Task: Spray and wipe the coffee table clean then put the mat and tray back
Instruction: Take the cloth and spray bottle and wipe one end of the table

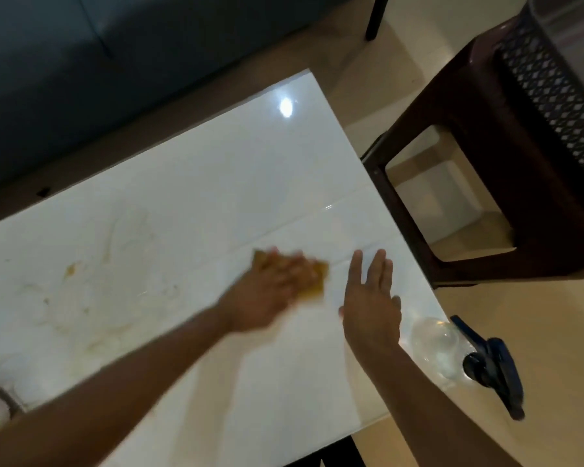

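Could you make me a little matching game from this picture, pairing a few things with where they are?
Things:
1. yellow-brown cleaning cloth
2. clear plastic spray bottle with dark blue trigger
3. dark brown plastic stool
4. brownish stain

Places:
A. on the floor beside the table
B. under the left hand
C. on the left part of the white glossy coffee table
D. at the table's right edge

Pairs: 1-B, 2-D, 3-A, 4-C
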